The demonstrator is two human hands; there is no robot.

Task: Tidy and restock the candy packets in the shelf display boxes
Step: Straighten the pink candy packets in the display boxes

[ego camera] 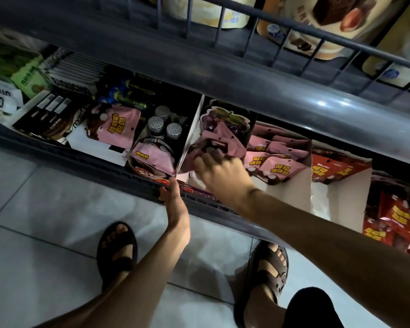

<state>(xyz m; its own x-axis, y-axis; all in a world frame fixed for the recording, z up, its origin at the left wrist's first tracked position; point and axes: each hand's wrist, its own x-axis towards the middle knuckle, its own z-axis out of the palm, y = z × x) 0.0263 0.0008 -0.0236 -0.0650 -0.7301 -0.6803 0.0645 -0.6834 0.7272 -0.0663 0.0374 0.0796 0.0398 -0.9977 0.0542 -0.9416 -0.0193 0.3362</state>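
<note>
My right hand (pixel 219 172) reaches into a white display box (pixel 189 136) on the low shelf and is closed on pink candy packets (pixel 225 140) there. My left hand (pixel 172 197) pinches the front corner of that box's left wall, by the shelf rail. Loose pink packets lie to the left (pixel 118 126) and over a neighbouring box (pixel 152 157). To the right, a box holds more pink packets (pixel 275 166), and further right come red packets (pixel 329 166).
A dark upper shelf (pixel 223 74) with a wire rail overhangs the boxes. Small jars with silver lids (pixel 161 125) stand left of the box. Chocolate boxes (pixel 52 112) sit far left. My sandalled feet (pixel 117 249) stand on grey floor tiles.
</note>
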